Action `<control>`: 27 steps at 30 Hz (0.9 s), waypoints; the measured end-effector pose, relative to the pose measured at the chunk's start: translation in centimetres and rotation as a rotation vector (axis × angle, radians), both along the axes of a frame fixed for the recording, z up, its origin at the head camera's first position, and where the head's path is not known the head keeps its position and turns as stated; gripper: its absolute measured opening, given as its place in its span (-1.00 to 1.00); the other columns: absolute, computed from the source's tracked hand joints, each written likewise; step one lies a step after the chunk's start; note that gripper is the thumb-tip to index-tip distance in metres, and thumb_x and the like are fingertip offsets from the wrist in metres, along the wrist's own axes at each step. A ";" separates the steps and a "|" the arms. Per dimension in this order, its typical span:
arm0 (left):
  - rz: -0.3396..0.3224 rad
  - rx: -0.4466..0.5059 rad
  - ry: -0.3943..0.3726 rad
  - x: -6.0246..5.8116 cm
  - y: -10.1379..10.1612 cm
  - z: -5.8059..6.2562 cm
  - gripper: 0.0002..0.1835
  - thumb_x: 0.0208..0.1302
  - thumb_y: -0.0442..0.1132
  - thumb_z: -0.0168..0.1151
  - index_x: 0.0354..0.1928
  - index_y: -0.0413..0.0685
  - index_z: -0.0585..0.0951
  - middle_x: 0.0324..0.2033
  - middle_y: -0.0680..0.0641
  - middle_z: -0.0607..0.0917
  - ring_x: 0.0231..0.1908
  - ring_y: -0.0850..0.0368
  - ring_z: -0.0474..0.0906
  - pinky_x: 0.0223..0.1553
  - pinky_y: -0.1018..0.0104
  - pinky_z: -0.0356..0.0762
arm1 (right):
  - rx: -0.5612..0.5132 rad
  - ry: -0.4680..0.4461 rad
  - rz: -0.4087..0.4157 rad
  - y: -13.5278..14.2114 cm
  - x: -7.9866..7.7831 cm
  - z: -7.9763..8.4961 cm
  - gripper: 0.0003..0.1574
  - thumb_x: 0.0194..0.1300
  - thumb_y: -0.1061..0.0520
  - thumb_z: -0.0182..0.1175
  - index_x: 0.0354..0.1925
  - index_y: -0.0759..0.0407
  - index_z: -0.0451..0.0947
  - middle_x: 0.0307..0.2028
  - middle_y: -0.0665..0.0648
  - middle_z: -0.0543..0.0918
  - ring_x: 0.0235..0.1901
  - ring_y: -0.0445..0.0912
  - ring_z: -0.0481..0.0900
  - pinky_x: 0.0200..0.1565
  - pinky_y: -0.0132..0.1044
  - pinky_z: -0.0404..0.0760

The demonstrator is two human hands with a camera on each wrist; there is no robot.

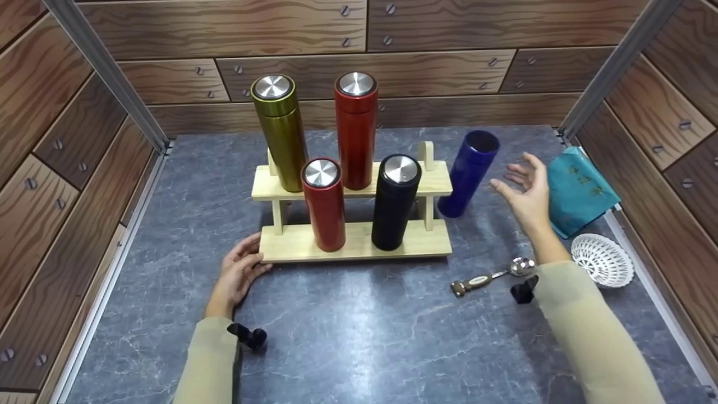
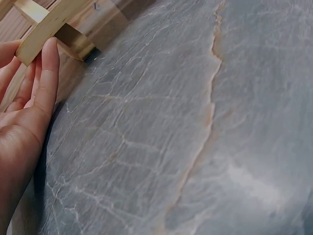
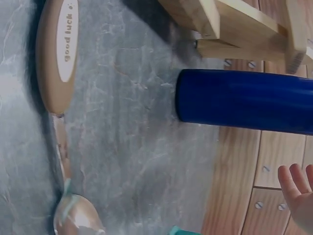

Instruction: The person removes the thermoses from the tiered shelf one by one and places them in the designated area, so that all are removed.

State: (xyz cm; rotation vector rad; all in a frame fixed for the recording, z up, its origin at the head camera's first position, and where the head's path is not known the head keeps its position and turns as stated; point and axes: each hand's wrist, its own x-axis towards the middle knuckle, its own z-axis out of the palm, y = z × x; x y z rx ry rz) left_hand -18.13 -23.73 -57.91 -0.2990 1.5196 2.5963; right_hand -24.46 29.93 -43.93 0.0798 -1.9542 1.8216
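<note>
A two-tier wooden rack (image 1: 359,238) stands on the table. My left hand (image 1: 238,275) pinches the left end of its lower board between thumb and fingers, which the left wrist view shows at the board's corner (image 2: 41,36). On the top tier stand a gold-green thermos (image 1: 283,143) and a red thermos (image 1: 357,140). The lower tier carries another red thermos (image 1: 325,219) and a black thermos (image 1: 394,213). Just right of the rack, a blue thermos (image 1: 468,174) stands upright on the table, its top dark. My right hand (image 1: 530,193) is apart from it, fingers spread, holding nothing.
A spoon (image 1: 493,276) with a brown handle lies below my right wrist. Beyond that forearm are a white woven basket (image 1: 603,261) and a teal packet (image 1: 580,191). Wood-patterned panels (image 1: 437,73) enclose the back and sides.
</note>
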 end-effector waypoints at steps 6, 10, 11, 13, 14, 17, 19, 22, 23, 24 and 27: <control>0.000 -0.033 0.006 -0.1 0.1 0.2 -0.42 0.15 -0.55 0.11 0.26 -0.18 0.33 0.06 -0.17 0.46 -0.20 0.01 0.55 -0.27 0.18 0.60 | -0.036 0.122 0.006 -0.1 0.7 1.4 -0.22 -0.02 0.54 0.27 0.18 0.38 0.25 -0.07 0.53 0.44 -0.16 0.04 0.56 -0.22 -0.40 0.56; 0.014 -0.031 0.013 -0.1 0.2 0.2 -0.40 0.14 -0.56 0.12 0.27 -0.21 0.32 0.03 -0.15 0.49 -0.24 0.02 0.56 -0.31 0.21 0.60 | -0.030 0.167 0.028 -0.3 0.8 2.2 -0.24 -0.01 0.53 0.27 0.17 0.43 0.25 -0.05 0.60 0.40 -0.13 0.15 0.54 -0.23 -0.40 0.57; 0.019 -0.025 0.015 -0.1 0.2 0.1 -0.41 0.14 -0.57 0.12 0.26 -0.22 0.32 0.02 -0.16 0.50 -0.25 0.02 0.57 -0.33 0.21 0.60 | -0.028 0.173 0.033 -0.3 0.8 2.3 -0.25 -0.01 0.53 0.27 0.17 0.43 0.25 -0.05 0.60 0.41 -0.13 0.16 0.54 -0.22 -0.40 0.57; 0.025 -0.017 0.017 0.0 0.3 0.0 -0.41 0.15 -0.57 0.12 0.26 -0.23 0.32 0.00 -0.15 0.51 -0.26 0.02 0.56 -0.34 0.22 0.60 | -0.026 0.184 0.039 -0.2 0.6 2.4 -0.25 -0.01 0.52 0.27 0.17 0.42 0.26 -0.05 0.57 0.43 -0.13 0.15 0.54 -0.22 -0.40 0.57; 0.027 -0.015 0.018 0.0 0.3 0.0 -0.42 0.15 -0.57 0.13 0.25 -0.23 0.33 0.00 -0.15 0.51 -0.27 0.02 0.56 -0.34 0.23 0.60 | -0.026 0.189 0.043 -0.2 0.4 2.4 -0.25 -0.01 0.52 0.27 0.17 0.41 0.27 -0.05 0.55 0.44 -0.12 0.14 0.53 -0.22 -0.39 0.57; 0.039 -0.011 0.014 0.0 0.3 -0.1 -0.43 0.13 -0.58 0.14 0.22 -0.21 0.36 0.01 -0.17 0.50 -0.27 0.01 0.56 -0.35 0.23 0.60 | -0.035 0.204 0.054 -0.2 -0.2 2.4 -0.25 -0.01 0.51 0.29 0.16 0.36 0.29 -0.06 0.48 0.48 -0.11 0.14 0.53 -0.20 -0.38 0.57; 0.039 -0.016 0.014 0.0 0.2 -0.1 -0.44 0.14 -0.58 0.14 0.22 -0.20 0.36 0.02 -0.17 0.49 -0.26 0.01 0.56 -0.34 0.23 0.60 | -0.045 0.213 0.067 -0.3 -0.5 2.6 -0.25 -0.02 0.50 0.30 0.16 0.34 0.30 -0.06 0.46 0.49 -0.11 0.11 0.53 -0.19 -0.36 0.57; 0.031 -0.012 0.011 -0.1 0.2 -0.1 -0.43 0.15 -0.58 0.12 0.24 -0.20 0.34 0.04 -0.17 0.48 -0.24 0.01 0.56 -0.33 0.23 0.59 | -0.058 0.237 0.087 -1.0 -0.5 3.2 -0.26 -0.02 0.51 0.29 0.15 0.35 0.31 -0.06 0.49 0.47 -0.12 0.11 0.54 -0.19 -0.35 0.57; 0.028 -0.008 0.010 -0.1 0.2 -0.1 -0.43 0.16 -0.57 0.12 0.24 -0.20 0.33 0.05 -0.17 0.47 -0.23 0.01 0.55 -0.32 0.22 0.59 | -0.056 0.250 0.090 -1.3 -0.6 3.3 -0.27 -0.02 0.50 0.30 0.15 0.35 0.31 -0.06 0.50 0.47 -0.12 0.12 0.54 -0.20 -0.35 0.57; 0.023 -0.007 0.007 -0.1 0.2 -0.1 -0.43 0.16 -0.57 0.12 0.25 -0.20 0.33 0.06 -0.17 0.46 -0.22 0.01 0.55 -0.31 0.22 0.59 | -0.051 0.260 0.094 -1.5 -0.5 3.5 -0.28 -0.01 0.49 0.30 0.15 0.34 0.32 -0.07 0.50 0.47 -0.12 0.13 0.54 -0.20 -0.34 0.57; 0.019 0.002 0.002 -0.1 0.3 -0.1 -0.43 0.16 -0.56 0.13 0.25 -0.18 0.33 0.07 -0.17 0.44 -0.21 0.01 0.55 -0.30 0.22 0.59 | -0.059 0.271 0.121 -2.4 -0.5 4.1 -0.29 0.00 0.48 0.31 0.14 0.32 0.33 -0.07 0.47 0.48 -0.10 0.14 0.54 -0.19 -0.35 0.57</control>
